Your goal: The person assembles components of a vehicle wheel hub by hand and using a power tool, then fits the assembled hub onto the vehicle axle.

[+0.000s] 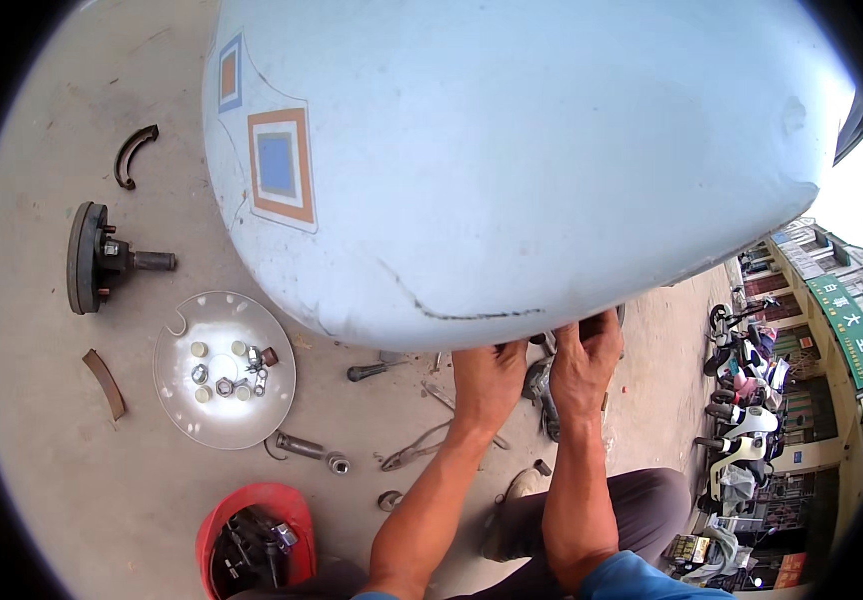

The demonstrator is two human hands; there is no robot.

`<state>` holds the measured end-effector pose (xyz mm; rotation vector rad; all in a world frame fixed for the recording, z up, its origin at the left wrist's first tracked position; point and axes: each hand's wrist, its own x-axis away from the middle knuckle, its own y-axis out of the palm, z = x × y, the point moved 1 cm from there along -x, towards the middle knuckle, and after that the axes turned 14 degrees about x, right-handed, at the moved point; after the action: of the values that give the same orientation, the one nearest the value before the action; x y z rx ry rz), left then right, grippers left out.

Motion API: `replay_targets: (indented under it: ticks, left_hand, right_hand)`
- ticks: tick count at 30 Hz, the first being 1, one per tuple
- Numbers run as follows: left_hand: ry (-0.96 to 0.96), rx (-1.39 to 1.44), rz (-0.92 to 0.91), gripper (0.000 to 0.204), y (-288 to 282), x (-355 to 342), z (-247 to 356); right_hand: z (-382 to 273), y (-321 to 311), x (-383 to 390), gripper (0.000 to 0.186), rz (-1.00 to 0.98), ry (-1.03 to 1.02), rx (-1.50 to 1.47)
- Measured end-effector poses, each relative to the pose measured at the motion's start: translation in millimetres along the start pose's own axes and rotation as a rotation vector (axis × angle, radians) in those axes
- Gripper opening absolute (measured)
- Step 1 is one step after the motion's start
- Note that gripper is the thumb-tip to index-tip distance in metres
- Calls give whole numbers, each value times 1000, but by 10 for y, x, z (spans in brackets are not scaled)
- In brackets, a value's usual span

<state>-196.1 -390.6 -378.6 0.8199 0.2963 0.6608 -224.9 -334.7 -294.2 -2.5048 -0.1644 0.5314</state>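
Observation:
Both my hands reach in under the lower edge of a large pale-blue vehicle body panel (552, 170), which has square decals and a long dark crack. My left hand (492, 378) goes beneath the edge; its fingers are hidden. To its right, my right hand (587, 365) has its fingers bent and drawn together at the edge, and whatever they grip is out of sight. Between the hands and just below the panel is a dark metal part (544, 395), partly covered. On the ground left of my left hand lie a dark-handled tool (372, 370) and long-handled pliers (422, 448).
At left lie a drum-shaped hub with a shaft (87, 258), curved brake shoes (130, 158) and a round silver cover (182, 400) holding nuts. A socket tool (307, 448) lies near a red container (302, 510) of dark tools. Parked scooters (747, 420) line the right.

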Motion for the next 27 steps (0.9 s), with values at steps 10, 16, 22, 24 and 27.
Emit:
replay_targets:
  ticks: [10,16,22,24,27]
  left_hand:
    - [362,-195,-2,11,5,-69,158]
    - [-194,85,-7,25,18,-65,366]
    - [-741,1102,-232,37,-5,-76,64]
    - [-727,1093,-249,38,-9,-114,71]
    - [-693,948,-219,38,-16,-135,202]
  right_hand:
    - [-67,19,43,31,-12,4,-2]
    - [-209,-79,-42,29,23,-61,391]
    - [-381,-144,-215,33,53,-320,1091]
    - [-397,-141,-259,34,39,-341,1142]
    - [-412,-139,-295,39,18,-359,1203]
